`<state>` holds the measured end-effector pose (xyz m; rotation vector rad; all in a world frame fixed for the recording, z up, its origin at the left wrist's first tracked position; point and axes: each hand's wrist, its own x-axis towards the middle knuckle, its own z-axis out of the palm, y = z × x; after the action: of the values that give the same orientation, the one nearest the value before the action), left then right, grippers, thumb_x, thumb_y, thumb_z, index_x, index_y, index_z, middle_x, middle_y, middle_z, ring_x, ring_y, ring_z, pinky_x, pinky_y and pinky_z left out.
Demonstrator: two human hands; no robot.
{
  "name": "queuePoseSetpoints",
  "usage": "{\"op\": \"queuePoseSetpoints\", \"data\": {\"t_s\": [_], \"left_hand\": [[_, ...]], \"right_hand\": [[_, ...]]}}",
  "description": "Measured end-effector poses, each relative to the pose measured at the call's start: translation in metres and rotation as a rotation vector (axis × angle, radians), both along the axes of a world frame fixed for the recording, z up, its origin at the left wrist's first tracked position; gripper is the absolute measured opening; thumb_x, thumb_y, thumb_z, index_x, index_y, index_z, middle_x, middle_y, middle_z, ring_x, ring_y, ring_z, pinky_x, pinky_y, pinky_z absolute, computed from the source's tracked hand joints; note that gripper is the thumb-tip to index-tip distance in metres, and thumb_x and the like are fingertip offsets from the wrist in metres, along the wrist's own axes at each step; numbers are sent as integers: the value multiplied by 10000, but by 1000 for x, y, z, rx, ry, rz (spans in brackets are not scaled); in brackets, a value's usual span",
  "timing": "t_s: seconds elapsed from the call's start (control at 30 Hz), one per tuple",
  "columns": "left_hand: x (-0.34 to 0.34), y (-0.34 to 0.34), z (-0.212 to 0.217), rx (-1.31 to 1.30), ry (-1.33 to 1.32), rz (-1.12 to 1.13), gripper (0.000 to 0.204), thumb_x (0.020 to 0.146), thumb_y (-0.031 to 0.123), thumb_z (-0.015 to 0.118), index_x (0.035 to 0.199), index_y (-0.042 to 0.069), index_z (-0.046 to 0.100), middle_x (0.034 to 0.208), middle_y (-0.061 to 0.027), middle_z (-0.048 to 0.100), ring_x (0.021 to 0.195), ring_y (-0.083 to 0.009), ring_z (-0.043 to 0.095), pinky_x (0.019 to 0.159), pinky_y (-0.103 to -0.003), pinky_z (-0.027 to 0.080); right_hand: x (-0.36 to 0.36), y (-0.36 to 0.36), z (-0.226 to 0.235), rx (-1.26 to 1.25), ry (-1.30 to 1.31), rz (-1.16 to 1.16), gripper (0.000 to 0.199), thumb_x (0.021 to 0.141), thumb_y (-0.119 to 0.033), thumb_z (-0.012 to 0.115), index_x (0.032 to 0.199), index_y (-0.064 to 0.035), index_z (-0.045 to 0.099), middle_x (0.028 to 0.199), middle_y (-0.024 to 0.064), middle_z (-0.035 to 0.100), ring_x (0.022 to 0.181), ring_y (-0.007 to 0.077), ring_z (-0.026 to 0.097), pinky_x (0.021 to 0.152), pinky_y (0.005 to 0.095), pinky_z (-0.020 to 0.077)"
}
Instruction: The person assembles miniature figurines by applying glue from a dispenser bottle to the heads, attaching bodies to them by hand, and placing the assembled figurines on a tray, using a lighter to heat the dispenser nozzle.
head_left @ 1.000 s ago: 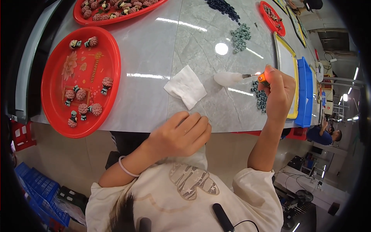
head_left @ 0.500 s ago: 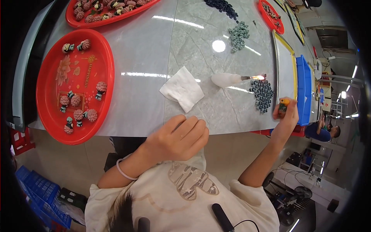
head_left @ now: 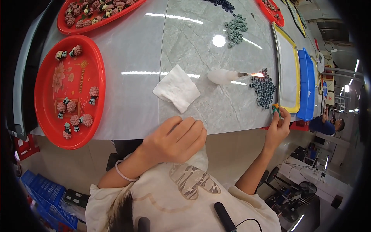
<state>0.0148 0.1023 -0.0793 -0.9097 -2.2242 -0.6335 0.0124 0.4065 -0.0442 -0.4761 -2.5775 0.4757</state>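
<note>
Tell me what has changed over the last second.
The right hand, pinching a small green and orange piece, has drawn back from the flame of the white burner toward the table edge, beside the pile of dark beads. The left hand stays curled at the edge; the white tissue and red tray lie as before.

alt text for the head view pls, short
A person's right hand pinches a small green-and-orange piece at the marble table's edge, near a lit torch and dark beads. Their left hand rests curled below a white tissue.
</note>
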Motion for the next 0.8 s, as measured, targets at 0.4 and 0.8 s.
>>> {"op": "queuePoseSetpoints", "data": {"t_s": [0.4, 0.8], "left_hand": [[2, -2, 0, -9, 0, 1, 87, 670, 57, 622, 747, 95, 610, 825, -6, 596, 785, -142, 563, 656, -245, 442], [1, 1, 1, 20, -3, 7, 97, 659, 50, 632, 748, 83, 610, 790, -18, 596, 750, -151, 565, 624, -256, 446]], "right_hand": [[-5, -5, -18, 196, 106, 62, 191, 844, -72, 541, 1024, -17, 573, 906, 44, 569, 718, 113, 505, 606, 232, 409], [-6, -3, -13, 97, 69, 107, 194, 822, -63, 562, 1005, -7, 596, 900, 56, 543, 744, 126, 516, 632, 246, 418]]}}
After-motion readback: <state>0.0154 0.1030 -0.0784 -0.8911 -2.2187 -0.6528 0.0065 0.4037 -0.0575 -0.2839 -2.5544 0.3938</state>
